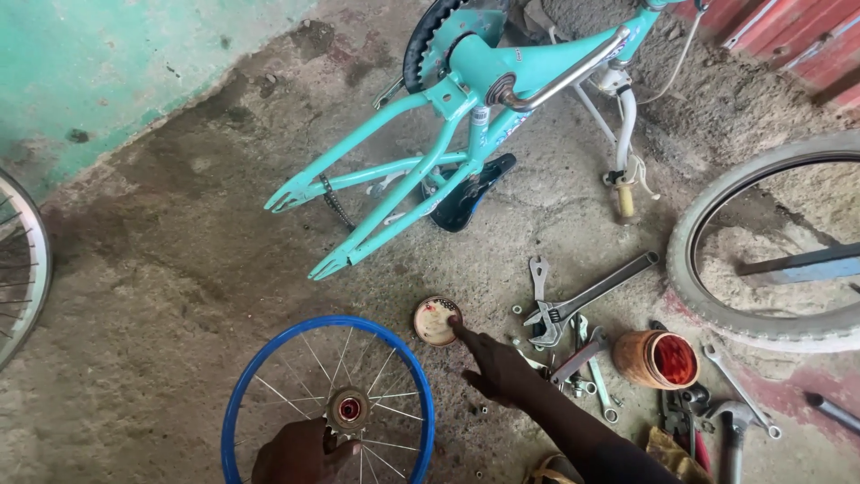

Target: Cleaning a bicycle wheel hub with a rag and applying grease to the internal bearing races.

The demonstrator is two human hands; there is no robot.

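A blue-rimmed spoked wheel (269,358) lies flat on the concrete floor. My left hand (296,453) rests on its spokes just below the rusty hub (348,410). My right hand (497,363) reaches forward, its index fingertip touching the edge of a small round lid (434,320) that holds small red-smeared bits. Nothing is gripped in the right hand. An upturned turquoise bicycle frame (430,143) stands beyond, its rear fork ends pointing toward the wheel.
Wrenches and an adjustable spanner (582,300) lie scattered right of my hand. An orange tub of red grease (658,358) sits among them, a hammer (733,426) further right. A grey tyre (717,296) lies at right, another wheel (18,260) at the left edge.
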